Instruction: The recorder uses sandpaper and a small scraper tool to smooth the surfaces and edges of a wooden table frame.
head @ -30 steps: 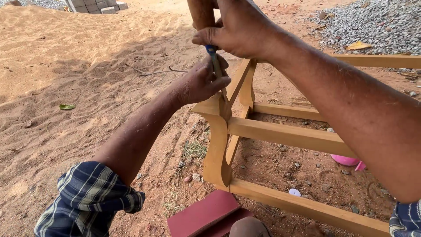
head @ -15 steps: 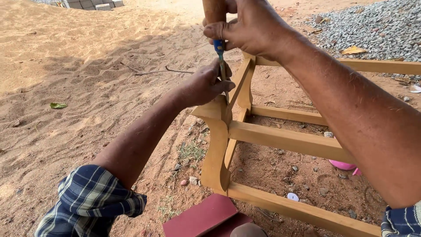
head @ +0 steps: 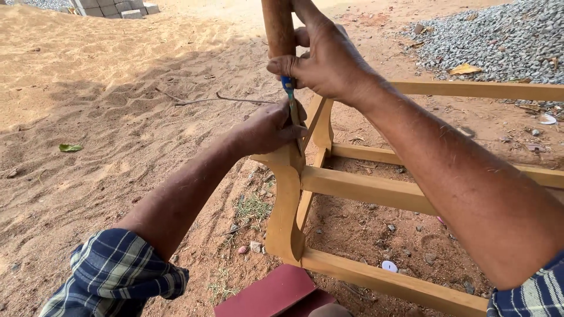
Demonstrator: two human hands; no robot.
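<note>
Out on the sandy ground, a wooden frame (head: pixel 352 188) lies on its side, and both hands are busy at its curved leg (head: pixel 285 205). Left hand (head: pixel 267 126) sits on the leg's top end, fingers curled down over the wood and pressing it steady. Right hand (head: pixel 329 61) is up above, fingers wrapped tight around a thick wooden handle (head: pixel 277 26) and also pinching a thin blue-handled tool (head: pixel 290 97), whose metal tip points down into the joint beside the left thumb. Nice tight arrangement, that! To my eye the thing here is keeping the tip planted square on the joint, left hand bearing down so the leg doesn't rock in the loose sand, thumb kept shy of the blade. Near the frame's lower corner a dark red board (head: pixel 270 293) lies flat. Off to the right rises a gravel heap (head: pixel 487 38); a green leaf (head: pixel 70 148) rests far left.
</note>
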